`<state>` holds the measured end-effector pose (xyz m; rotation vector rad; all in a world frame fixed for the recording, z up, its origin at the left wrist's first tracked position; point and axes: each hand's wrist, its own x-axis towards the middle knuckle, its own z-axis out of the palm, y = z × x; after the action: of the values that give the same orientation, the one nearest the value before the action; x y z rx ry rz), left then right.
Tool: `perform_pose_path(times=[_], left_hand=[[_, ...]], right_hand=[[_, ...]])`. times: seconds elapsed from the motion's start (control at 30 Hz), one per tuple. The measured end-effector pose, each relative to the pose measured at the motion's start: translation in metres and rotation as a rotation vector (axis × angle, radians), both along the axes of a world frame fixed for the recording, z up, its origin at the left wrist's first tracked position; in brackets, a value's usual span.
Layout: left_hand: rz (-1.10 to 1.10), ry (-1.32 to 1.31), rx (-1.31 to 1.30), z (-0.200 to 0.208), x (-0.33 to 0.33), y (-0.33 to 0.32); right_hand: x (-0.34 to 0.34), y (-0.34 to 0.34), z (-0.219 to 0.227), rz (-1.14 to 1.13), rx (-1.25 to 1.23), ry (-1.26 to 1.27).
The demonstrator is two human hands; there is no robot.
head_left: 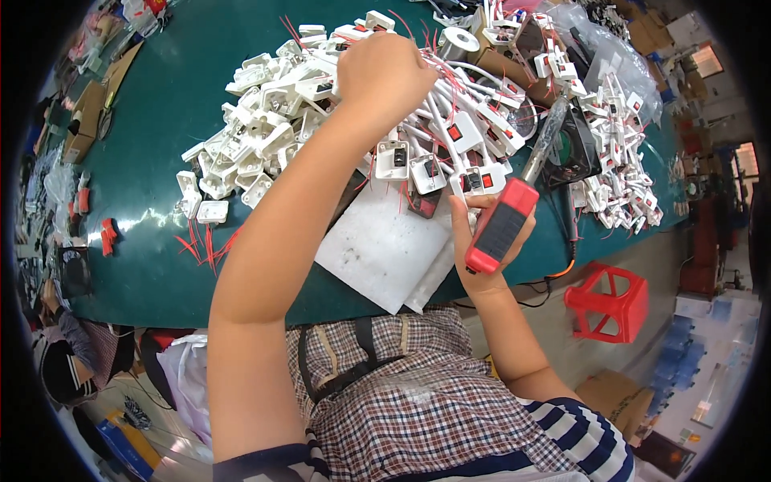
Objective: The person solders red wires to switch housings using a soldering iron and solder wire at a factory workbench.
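Note:
My left hand (384, 74) reaches over the far part of a heap of white plastic housings (261, 120), fingers bent down and closed. Thin red wires (456, 74) and white cables run beside its fingertips; what it grips is hidden. My right hand (520, 241) is wrapped round a red hand tool (502, 229) with a black panel and a metal shaft pointing up and away. Just beyond its thumb and fingertips lie white housings with red rocker switches (463, 131); I cannot tell whether the fingers touch one.
A white pad (385, 249) lies before the heap on the green table (136, 265). To the right stand a black fan (574, 149) and a corded iron (570, 213), near more switch housings (614, 161). A wire spool (458, 42) stands behind; a red stool (610, 301) is on the floor.

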<state>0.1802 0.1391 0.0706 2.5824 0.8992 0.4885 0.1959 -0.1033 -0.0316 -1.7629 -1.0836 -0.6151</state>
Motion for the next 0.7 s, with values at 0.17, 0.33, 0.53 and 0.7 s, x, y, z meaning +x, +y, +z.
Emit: perform_pose_path(times=[0.17,0.33,0.53,0.7], left_hand=[[-0.073,-0.598,-0.194,0.016,-0.054,-0.026],[-0.144,-0.875,-0.900,0.023,-0.086,-0.047],[-0.055,-1.000,-1.093,0.021,-0.114,-0.060],[-0.126,-1.168,-0.971,0.020,-0.137,-0.083]], right_hand=[[-0.008,-0.010,0.001,-0.009,-0.017,0.051],[-0.026,-0.015,0.029,0.118,-0.019,0.141],[-0.041,-0.021,0.054,0.307,0.087,0.349],[-0.045,-0.032,0.067,0.387,0.026,0.303]])
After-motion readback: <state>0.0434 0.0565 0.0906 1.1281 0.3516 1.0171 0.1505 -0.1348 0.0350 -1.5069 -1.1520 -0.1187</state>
